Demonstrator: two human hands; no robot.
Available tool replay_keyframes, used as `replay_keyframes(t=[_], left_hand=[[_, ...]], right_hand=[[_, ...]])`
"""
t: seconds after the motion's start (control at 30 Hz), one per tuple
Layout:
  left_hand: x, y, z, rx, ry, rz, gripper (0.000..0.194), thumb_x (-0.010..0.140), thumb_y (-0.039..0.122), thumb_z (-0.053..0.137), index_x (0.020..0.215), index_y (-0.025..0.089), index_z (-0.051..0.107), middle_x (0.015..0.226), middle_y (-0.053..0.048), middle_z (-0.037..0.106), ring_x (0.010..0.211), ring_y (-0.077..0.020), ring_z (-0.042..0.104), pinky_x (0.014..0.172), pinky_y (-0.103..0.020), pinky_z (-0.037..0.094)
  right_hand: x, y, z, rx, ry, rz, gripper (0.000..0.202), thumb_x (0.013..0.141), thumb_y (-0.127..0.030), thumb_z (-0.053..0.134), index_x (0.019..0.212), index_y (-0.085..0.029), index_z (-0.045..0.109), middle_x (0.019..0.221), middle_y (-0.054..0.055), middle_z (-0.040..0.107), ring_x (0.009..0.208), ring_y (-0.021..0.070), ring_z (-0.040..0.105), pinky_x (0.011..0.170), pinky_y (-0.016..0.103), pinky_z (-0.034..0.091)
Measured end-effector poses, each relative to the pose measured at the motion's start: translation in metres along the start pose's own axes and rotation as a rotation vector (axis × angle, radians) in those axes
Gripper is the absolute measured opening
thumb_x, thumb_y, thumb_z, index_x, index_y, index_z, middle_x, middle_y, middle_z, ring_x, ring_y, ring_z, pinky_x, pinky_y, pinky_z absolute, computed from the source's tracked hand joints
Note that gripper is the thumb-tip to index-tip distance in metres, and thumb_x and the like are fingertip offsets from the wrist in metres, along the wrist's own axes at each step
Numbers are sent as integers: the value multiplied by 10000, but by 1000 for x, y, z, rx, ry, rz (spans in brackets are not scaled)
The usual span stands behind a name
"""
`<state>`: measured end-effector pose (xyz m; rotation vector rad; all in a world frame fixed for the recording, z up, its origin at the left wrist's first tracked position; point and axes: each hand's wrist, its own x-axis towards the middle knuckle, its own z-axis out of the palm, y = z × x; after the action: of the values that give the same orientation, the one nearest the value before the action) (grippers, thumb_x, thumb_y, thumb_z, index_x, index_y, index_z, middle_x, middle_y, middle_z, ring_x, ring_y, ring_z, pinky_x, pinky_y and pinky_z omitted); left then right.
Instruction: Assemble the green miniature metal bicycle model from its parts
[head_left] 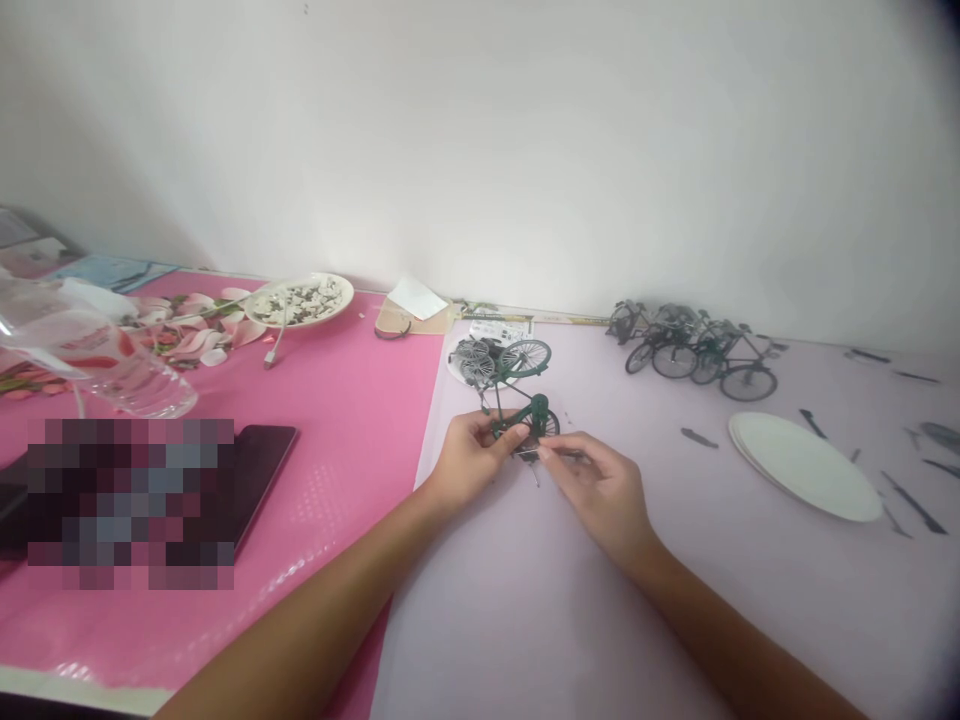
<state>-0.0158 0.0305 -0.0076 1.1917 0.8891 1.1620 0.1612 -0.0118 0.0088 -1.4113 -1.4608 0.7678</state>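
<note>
A small dark green model bicycle [538, 408] is held upright on its end over the pale table cover, one wheel at the top and the other between my hands. My left hand [480, 455] grips its lower part, with thumb and fingers closed on the frame near the wheel. My right hand [604, 490] is pinched at the right of the lower wheel, its fingertips on a thin dark part too small to make out. Behind the bicycle, a plate [456, 372] bears several grey spoked wheels [477, 360].
Several finished-looking model bicycles [694, 350] stand by the wall. White oval plates [806, 465] and loose dark parts [911, 502] lie at right. On the pink cover [337, 440] are a plate of pale pieces [300, 302], a cable [277, 340], a clear bottle [142, 375] and a dark device [262, 470].
</note>
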Motion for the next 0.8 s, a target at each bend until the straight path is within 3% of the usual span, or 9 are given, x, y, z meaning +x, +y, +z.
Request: replay_keyframes(t=[0.13,0.47,0.8], left_hand=[[-1,1,0,-17,-28,-1,446,866,497,770,1086,110,771,1011,-132,799,845,-223,732,756,-293,550],[-2,3,1,-8,-25,-29,448,838,502,795,1066,117,777,984,-121,799,825,-219,728,754,-299,554],[-3,4,1,-65,-71,-50,453,809,443,838,1118,119,770,1042,-129,798,893,-239,747,851,-347,589]], right_hand=[[-1,1,1,-69,61,-27,245,873,-422,751,1001,-214,768,1023,91,782,894,235,729,630,298,567],[0,7,-1,-174,56,-89,230,895,-438,719,977,-225,750,982,78,754,800,205,659,616,308,494],[1,9,-2,-87,70,10,283,860,-443,765,1023,-217,714,1040,79,747,850,199,658,600,277,503]])
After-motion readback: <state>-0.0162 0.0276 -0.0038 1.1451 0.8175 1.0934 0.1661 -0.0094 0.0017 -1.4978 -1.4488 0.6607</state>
